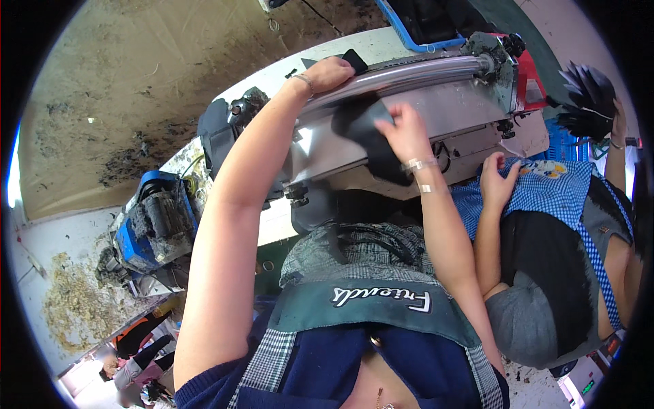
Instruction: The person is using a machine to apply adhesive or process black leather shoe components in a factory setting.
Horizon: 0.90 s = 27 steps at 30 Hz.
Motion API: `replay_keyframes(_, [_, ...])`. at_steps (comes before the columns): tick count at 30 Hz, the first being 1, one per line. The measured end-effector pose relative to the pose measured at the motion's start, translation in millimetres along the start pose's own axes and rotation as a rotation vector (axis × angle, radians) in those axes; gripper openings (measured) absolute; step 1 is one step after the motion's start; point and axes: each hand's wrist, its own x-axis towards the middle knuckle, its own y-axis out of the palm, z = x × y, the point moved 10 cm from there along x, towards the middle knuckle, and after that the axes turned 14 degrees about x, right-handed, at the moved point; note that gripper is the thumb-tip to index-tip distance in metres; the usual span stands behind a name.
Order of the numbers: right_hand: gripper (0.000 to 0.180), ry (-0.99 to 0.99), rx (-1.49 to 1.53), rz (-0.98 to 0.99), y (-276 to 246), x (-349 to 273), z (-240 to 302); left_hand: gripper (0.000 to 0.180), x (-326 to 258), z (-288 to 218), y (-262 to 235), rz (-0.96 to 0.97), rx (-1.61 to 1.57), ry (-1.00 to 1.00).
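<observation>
A dusty workshop floor lies around a white counter (272,225) that carries a long metal machine (436,116). Nearest you, your right hand (407,129) presses a piece of black fabric (368,133) flat against the machine's steel face, fingers spread on it. Farther up, your left hand (329,73) is clenched on the fabric's upper edge at the shiny roller (409,73). You seem to be feeding the fabric in; keeping it taut looks needed. Beside you on the right, a co-worker's hand (499,178) crowds the machine, and a grimy blue motor (155,221) sits left.
</observation>
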Motion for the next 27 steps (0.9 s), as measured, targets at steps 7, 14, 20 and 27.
replay_keyframes(7, [0.027,-0.183,-0.335,0.034,-8,-73,39,0.039,-44,-37,-38,-0.111,0.116,0.084])
replay_keyframes(14, [0.058,-0.166,-0.459,0.721,203,-125,-147,0.037,-72,-119,-141,-0.360,0.124,0.291])
replay_keyframes(20, [0.021,-0.227,-0.469,0.845,200,-163,-139,0.055,-94,-86,-232,-0.976,0.328,0.228])
replay_keyframes(27, [0.017,-0.409,-0.388,0.551,146,-156,-85,0.040,-19,-24,-130,-0.790,0.310,0.177])
